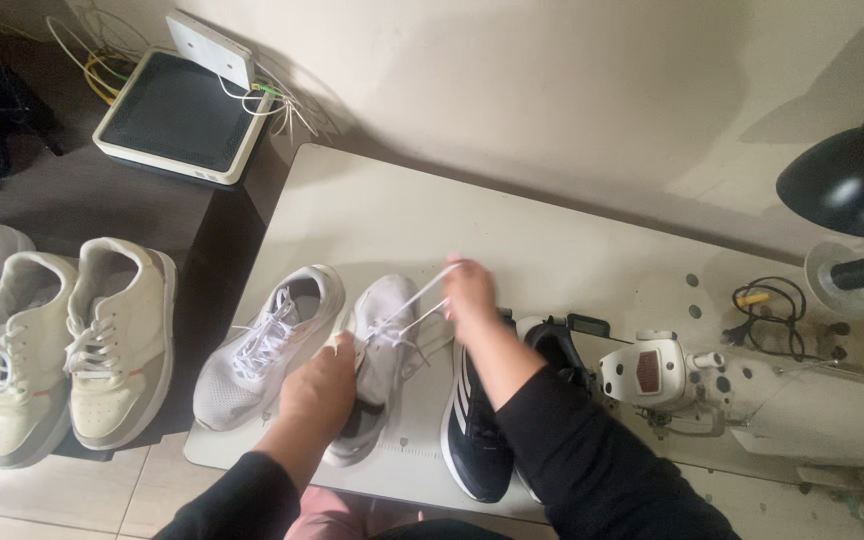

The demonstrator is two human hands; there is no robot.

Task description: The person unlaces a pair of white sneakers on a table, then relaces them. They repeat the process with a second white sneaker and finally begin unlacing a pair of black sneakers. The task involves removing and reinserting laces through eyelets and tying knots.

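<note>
A light grey sneaker (384, 320) lies on the cream table (512, 240), toe towards me. My left hand (320, 392) grips it around the middle. Pinched in my right hand (469, 292) are its white laces (414, 303), drawn taut up and to the right. The matching grey sneaker (257, 350) rests just to its left, laces loose. A black sneaker with white stripes (477, 440) sits under my right forearm.
Two cream sneakers (72, 350) stand on a dark low table at left, behind them a white-framed flat device (177, 115) with cables. A white sewing machine (752, 395) lies at right, a black lamp (852, 175) above it.
</note>
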